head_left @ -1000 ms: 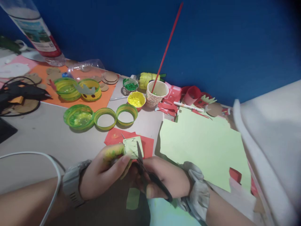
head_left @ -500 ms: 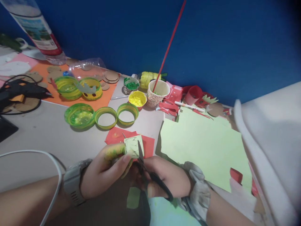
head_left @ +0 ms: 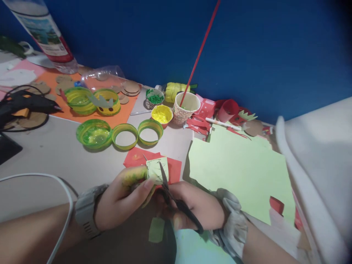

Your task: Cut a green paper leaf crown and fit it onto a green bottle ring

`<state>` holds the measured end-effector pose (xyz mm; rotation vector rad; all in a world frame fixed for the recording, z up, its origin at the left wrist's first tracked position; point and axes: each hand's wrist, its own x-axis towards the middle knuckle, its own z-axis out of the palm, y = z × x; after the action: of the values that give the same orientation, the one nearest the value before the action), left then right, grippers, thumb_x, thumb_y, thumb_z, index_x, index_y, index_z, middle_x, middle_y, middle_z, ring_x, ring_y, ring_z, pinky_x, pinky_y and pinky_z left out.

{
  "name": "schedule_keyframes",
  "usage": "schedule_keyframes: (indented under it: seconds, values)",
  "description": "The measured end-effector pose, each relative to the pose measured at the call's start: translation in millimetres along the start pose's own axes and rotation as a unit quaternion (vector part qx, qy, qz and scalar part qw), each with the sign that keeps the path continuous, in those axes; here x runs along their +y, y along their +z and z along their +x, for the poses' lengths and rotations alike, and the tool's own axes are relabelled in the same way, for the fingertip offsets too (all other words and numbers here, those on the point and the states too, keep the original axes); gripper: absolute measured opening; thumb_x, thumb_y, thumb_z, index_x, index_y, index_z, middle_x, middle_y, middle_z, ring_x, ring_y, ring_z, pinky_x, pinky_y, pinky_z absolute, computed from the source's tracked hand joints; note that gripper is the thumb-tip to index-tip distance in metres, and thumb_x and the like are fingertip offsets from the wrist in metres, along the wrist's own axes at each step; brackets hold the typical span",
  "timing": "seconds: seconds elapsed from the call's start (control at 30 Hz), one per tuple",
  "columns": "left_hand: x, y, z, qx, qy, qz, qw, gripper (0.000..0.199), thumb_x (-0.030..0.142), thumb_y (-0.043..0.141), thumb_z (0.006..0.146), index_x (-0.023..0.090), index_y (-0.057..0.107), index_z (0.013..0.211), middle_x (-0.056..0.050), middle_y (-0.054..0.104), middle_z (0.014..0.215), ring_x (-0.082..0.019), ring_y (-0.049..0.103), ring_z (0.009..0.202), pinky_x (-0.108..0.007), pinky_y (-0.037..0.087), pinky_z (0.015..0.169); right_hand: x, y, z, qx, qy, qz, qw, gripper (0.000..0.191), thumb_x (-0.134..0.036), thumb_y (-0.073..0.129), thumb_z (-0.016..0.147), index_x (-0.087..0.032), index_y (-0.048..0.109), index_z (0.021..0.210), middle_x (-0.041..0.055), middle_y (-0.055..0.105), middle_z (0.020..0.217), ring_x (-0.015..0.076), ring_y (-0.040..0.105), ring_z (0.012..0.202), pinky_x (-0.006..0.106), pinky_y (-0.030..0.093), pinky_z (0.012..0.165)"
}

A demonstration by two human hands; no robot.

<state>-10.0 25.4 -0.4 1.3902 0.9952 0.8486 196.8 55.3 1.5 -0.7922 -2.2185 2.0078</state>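
Note:
Between thumb and fingers, my left hand [head_left: 123,200] pinches a small pale green piece of paper [head_left: 157,169] marked with dark drawn lines. Yellow-green paint stains its index finger. My right hand [head_left: 192,203] grips black-handled scissors [head_left: 164,176], whose blade lies across the front of the paper; whether it is cutting I cannot tell. Behind the paper, red paper [head_left: 174,168] lies on the table. A small green paper scrap [head_left: 156,230] is below my hands. Parts of both hands' fingers are hidden behind the paper and scissors.
Painted green rings [head_left: 124,136] stand beyond my hands, near cups of yellow paint [head_left: 162,114] and green paint [head_left: 154,99]. A paper cup [head_left: 186,108] holds a red stick. To the right lies a large green sheet [head_left: 239,172]. A glue gun [head_left: 30,104] and white cable [head_left: 66,190] are left.
The scissor blade has shifted slightly left across the paper. The whole view has moved a little; both hands keep their holds.

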Motion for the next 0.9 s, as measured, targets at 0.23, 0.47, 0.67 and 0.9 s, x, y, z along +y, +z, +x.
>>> schedule_keyframes:
  seconds: [0.23, 0.47, 0.67, 0.9]
  values:
    - [0.6, 0.0, 1.2, -0.006, 0.01, -0.006, 1.0, 0.039, 0.034, 0.039, 0.096, 0.019, 0.047, 0.061, 0.003, 0.044, 0.052, -0.009, 0.04, 0.046, -0.019, 0.032, 0.043, -1.6, 0.9, 0.9, -0.004, -0.027, 0.032, 0.999, 0.065, -0.077, 0.039, 0.081, -0.015, 0.051, 0.095, 0.003, 0.053, 0.081, 0.0134, 0.048, 0.07, 0.025, 0.043, 0.064]
    - [0.1, 2.7, -0.8, 0.001, -0.002, -0.021, 1.0, 0.04, 0.033, 0.039, 0.097, 0.019, 0.047, 0.06, 0.004, 0.044, 0.051, -0.008, 0.039, 0.046, -0.019, 0.031, 0.043, -4.0, -1.0, 1.5, -0.006, -0.031, 0.007, 0.999, 0.066, -0.078, 0.039, 0.081, -0.015, 0.052, 0.099, 0.004, 0.054, 0.084, 0.0134, 0.049, 0.07, 0.025, 0.044, 0.064]
    - [0.8, 0.6, 1.4, -0.012, 0.012, -0.011, 1.0, 0.039, 0.03, 0.038, 0.098, 0.019, 0.047, 0.061, 0.004, 0.045, 0.052, -0.008, 0.041, 0.047, -0.018, 0.033, 0.045, -5.9, -0.8, 2.2, 0.004, -0.04, 0.005, 0.999, 0.067, -0.078, 0.035, 0.082, -0.015, 0.052, 0.099, 0.0041, 0.054, 0.084, 0.0129, 0.048, 0.069, 0.024, 0.043, 0.062]
    - [0.3, 0.0, -0.5, -0.02, 0.013, -0.025, 0.999, 0.037, 0.028, 0.037, 0.098, 0.018, 0.047, 0.065, 0.005, 0.046, 0.054, -0.007, 0.041, 0.049, -0.016, 0.034, 0.045, -3.5, -1.0, 3.0, -0.006, -0.047, 0.027, 0.999, 0.066, -0.077, 0.039, 0.082, -0.014, 0.052, 0.097, 0.0029, 0.053, 0.08, 0.0132, 0.049, 0.069, 0.026, 0.045, 0.065]
